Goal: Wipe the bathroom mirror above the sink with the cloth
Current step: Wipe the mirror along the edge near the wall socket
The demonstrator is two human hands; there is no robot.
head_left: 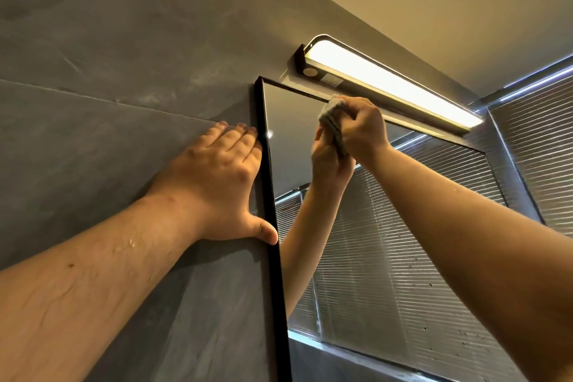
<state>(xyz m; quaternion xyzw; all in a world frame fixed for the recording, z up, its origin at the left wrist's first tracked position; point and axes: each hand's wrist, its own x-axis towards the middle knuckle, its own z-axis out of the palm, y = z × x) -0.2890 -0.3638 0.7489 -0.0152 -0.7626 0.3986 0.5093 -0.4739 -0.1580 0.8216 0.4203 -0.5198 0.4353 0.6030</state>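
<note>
While the left hand [217, 177] lies flat-fingered beside the mirror [387, 257], right hand [359, 127] fingers bunch the soft, light cloth [333, 116] against fragile glass.

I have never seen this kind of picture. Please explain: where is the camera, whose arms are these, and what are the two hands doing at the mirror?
There is no machine here. A person wears one wide-angle camera on the head, so you see that person's own two arms reaching up. It is the only view.

The left hand lies flat on the grey wall, fingers straight, beside the black frame of the mirror. It holds nothing.

The right hand has its fingers curled round a bunched grey cloth and presses it against the glass near the top edge, just below the lit lamp.

The third arm you see is only the right arm's reflection in the mirror. The striped area in the glass is the reflected window blind, which hangs to the right.
</note>
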